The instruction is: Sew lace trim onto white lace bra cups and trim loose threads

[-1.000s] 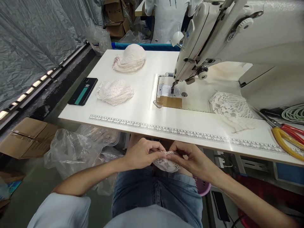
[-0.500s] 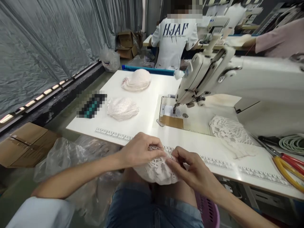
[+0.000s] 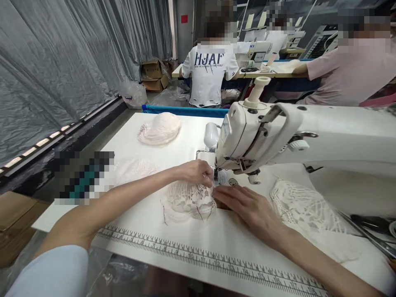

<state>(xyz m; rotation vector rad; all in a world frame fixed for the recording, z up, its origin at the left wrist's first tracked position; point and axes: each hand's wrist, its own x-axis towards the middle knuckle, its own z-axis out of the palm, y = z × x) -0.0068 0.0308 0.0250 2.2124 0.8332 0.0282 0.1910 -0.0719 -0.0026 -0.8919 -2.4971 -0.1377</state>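
Observation:
A white lace piece (image 3: 189,202) lies on the sewing table just left of the needle, dark thread ends trailing from it. My left hand (image 3: 197,171) is closed in a pinch on its upper edge, close to the presser foot (image 3: 216,173). From the right, my right hand (image 3: 252,206) reaches in, palm down; its fingers are together and their tips grip the lace's right edge, the thumb being hidden. The white sewing machine (image 3: 247,136) stands over this spot, and its needle area is partly covered by my fingers.
Two more cloth pieces, a pale rounded one (image 3: 160,128) and a faint lace one (image 3: 134,170), lie at the left. Another lace piece (image 3: 305,206) rests under the machine arm, near scissors (image 3: 371,237). A printed ruler (image 3: 198,256) runs along the front edge. People sit ahead.
Both hands have carried the lace piece from above my lap up onto the table, to the presser foot. The view has shifted, with the machine now looking closer.

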